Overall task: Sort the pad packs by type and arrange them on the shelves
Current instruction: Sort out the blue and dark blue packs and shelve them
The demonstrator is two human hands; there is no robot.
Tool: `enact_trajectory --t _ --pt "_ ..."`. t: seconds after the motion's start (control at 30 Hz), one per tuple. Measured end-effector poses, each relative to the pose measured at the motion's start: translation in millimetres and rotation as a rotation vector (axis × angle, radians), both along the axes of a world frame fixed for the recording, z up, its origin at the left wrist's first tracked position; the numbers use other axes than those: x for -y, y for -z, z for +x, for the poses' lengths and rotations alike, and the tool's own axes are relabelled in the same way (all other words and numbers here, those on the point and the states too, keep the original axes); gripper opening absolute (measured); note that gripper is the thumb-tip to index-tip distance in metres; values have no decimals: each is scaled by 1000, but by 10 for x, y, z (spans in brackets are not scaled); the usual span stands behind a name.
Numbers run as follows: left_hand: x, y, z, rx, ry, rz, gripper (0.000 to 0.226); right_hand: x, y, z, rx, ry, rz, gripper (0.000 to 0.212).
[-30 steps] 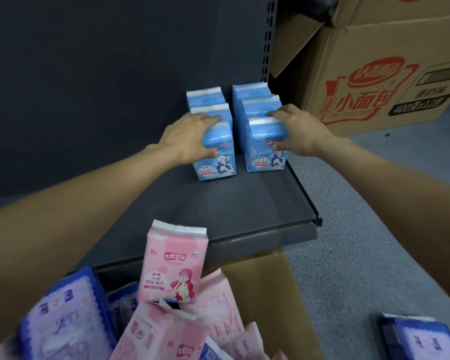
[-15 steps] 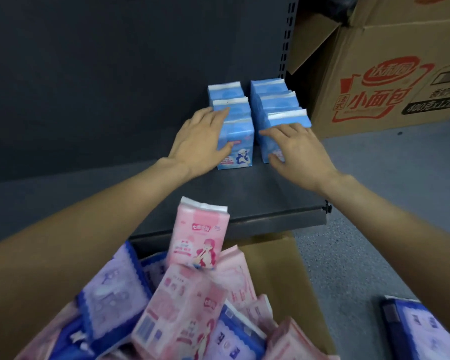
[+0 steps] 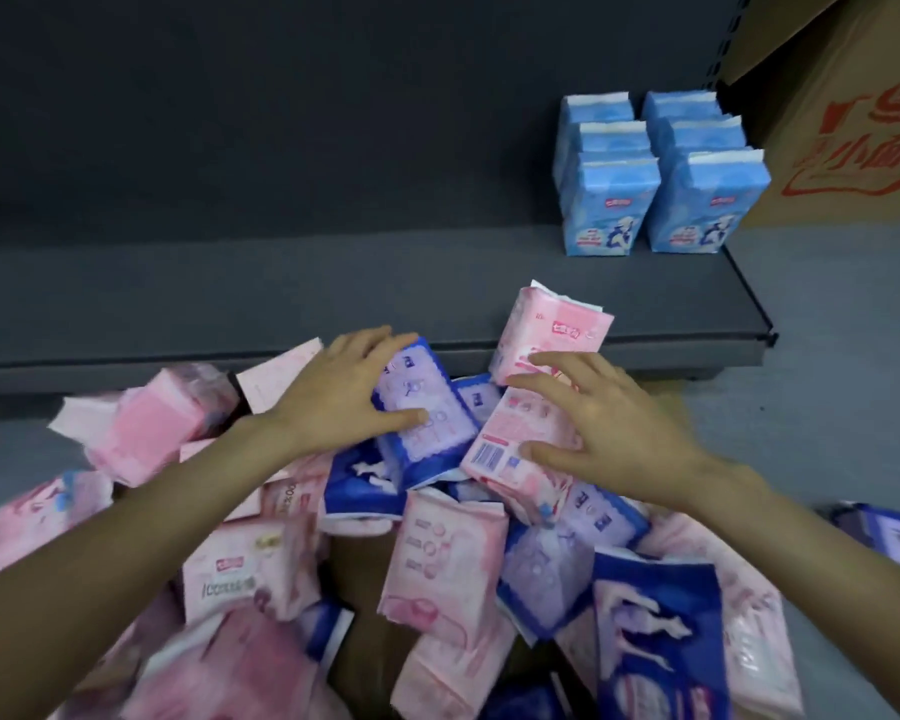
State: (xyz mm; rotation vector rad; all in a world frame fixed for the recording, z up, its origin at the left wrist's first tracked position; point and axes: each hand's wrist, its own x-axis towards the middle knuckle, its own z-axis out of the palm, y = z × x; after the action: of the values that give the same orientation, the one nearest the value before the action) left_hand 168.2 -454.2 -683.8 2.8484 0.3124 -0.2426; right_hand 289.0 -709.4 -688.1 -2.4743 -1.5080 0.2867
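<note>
Both hands over the mixed pile of pad packs, shelf (image 3: 333,283) just beyond them.

Left hand (image 3: 333,402): fingers spread, mostly straight, laid on a dark blue pack (image 3: 427,413); thumb along the pack's near side. Grip wide, resting, not closed round it. The pack sits directly under and just right of the palm, tilted, long axis running away from the hand toward the lower right.

Right hand (image 3: 604,433): fingers splayed over a pink pack (image 3: 515,444) lying flat, barcode end toward the thumb. Grip wide, touching at most, no pinch visible. A second pink pack (image 3: 552,340) stands upright just beyond the fingertips, leaning at the shelf edge.

Key relation: each hand already has its own pack beneath it, blue under left, pink under right, touching each other in the middle. The light blue packs (image 3: 661,194) stand in two rows on the shelf, well beyond and right of the right hand. Bare shelf lies beyond the left hand.

Judgement: sorting is early, only one type shelved. Next move probably needs fingers to curl round a pack's short sides and lift forward onto the shelf; neighbouring loose packs may slide.
</note>
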Motion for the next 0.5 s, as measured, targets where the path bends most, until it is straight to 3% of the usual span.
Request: enact_trajectory --t 0.13,0.23,0.4,0.5 --pt "13 105 -1 -259 385 -64 91 -55 -1 -164 9 -64 -110 98" --pt "12 88 42 -392 497 43 97 -38 -130 -258 29 -5 -73 87" --pt "71 144 65 -226 533 226 99 374 -241 -525 102 158 171 45" --pt "52 142 109 -103 537 221 93 666 -183 -584 117 152 60 42"
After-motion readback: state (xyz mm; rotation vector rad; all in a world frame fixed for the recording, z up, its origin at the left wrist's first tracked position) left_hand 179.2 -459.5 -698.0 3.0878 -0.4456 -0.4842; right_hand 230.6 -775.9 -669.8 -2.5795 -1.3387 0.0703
